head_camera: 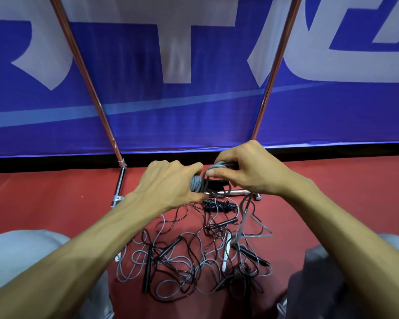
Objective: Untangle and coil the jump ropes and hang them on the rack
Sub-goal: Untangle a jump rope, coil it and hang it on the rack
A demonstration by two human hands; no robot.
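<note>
While both hands worked above the floor, the largest thing in view was the blue banner (194, 116) with its pale lettering, which stood upright well beyond the grip and filled the upper half of the scene. Below it spread the red floor (44, 203), running under and around both hands. Two coppery uprights of the rack (85, 72) slanted up in front of the banner, one beyond the left hand and one beyond the right, and a chrome base bar of the rack lay on the floor just under and behind the hands.

Nearer than the grip, between the person's knees, lay the tangled pile of jump ropes (189, 259), grey and dark cords looped over one another with several black handles and a white one mixed in; which cord belonged to which handle could not be told. Just below the hands, apart from the pile's far edge, lay a black coiled rope (221, 205) on the floor.

The left hand (171, 185) was closed around a tight bundle of grey rope (196, 184), its turns stacked side by side at the fingertips. The right hand (247, 171), just beside the left and almost touching it, pinched a loop of the same grey cord between thumb and fingers, also closing over something dark that could not be made out. From the right hand's grip a grey strand hung down to the pile below.
</note>
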